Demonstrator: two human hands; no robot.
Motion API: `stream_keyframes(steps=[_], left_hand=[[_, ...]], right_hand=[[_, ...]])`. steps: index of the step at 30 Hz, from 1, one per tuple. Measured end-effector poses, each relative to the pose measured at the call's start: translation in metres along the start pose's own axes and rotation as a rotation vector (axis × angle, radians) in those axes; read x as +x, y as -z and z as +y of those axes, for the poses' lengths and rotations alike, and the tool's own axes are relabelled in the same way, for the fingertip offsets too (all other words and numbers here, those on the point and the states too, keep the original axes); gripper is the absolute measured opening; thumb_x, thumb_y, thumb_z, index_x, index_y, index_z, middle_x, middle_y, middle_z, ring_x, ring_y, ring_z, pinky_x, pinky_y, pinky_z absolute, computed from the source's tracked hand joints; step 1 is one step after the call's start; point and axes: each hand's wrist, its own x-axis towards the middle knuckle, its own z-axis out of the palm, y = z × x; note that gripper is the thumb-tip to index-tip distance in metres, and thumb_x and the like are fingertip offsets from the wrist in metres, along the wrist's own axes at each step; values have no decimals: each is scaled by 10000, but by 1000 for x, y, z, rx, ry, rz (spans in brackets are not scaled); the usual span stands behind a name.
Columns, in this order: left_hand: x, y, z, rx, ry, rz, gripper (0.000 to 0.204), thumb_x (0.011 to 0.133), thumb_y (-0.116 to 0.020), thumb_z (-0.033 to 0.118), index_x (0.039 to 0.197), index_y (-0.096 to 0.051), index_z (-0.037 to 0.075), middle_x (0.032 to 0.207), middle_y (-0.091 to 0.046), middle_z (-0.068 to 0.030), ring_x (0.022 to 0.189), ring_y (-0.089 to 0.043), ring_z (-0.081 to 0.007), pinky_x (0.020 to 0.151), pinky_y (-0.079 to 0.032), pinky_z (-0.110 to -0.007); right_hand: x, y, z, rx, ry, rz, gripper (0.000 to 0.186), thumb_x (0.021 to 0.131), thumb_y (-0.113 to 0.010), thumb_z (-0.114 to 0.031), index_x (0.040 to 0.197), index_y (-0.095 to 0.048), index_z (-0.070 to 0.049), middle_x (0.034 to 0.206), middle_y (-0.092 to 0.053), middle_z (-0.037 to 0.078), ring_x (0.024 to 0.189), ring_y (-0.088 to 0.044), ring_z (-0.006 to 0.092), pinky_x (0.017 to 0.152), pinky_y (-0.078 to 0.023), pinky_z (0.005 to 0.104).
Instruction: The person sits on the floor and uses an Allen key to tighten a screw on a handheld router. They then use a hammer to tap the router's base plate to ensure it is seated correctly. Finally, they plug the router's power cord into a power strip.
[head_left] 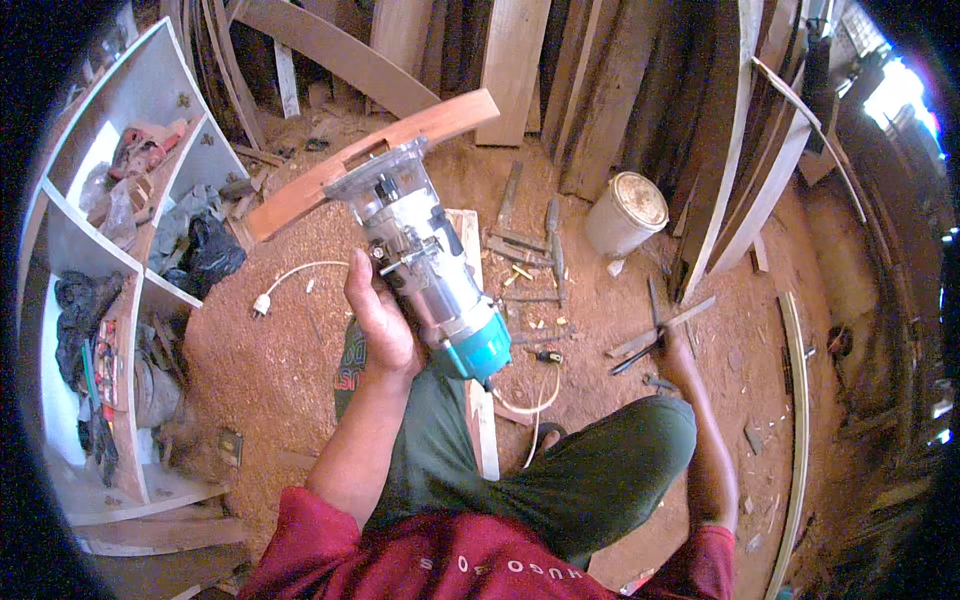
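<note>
Left hand [388, 335] holds 1 teal-capped trim router [437, 275], which sits just off centre toward 10 o'clock, with its base end against 1 slotted wooden board [305, 193] at 11 o'clock. Right hand [677, 345], at 3 o'clock, reaches to the sawdust-strewn floor [250, 370] beside 1 thin wood strip [693, 313] and 1 slim dark tool [630, 363]; whether it grasps anything, I cannot tell. 1 white bucket [613, 222] stands at 2 o'clock; 1 pale plug [262, 304] lies at 9 o'clock.

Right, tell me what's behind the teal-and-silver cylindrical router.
Narrow pale wood shows above and below the router, with brown, shaving-strewn floor around; whether it joins behind is covered. The bare left hand shows its thumb; its fingers are hidden behind.
</note>
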Motion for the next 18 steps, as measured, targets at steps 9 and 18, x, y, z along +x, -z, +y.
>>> stream_keyframes(steps=[9,18], left_hand=[[-5,-2,-4,152,14,12,645,939,-442,566,1282,-543,29,1197,-655,-141,1040,-643,-277,931,-511,-430],[-18,-54,-26,283,-31,-196,800,871,-634,567,1430,-374,58,1342,-533,-110,1171,-570,-266,990,-481,-445]], right_hand=[[20,-57,-44,761,-182,-111,773,856,-746,-255,1487,-347,-56,1461,-453,202,1316,-473,328,1022,-455,443],[-32,52,-310,790,442,-123,1011,622,-902,-409,1358,-412,82,1261,-573,257,1190,-572,328,1015,-450,411]])
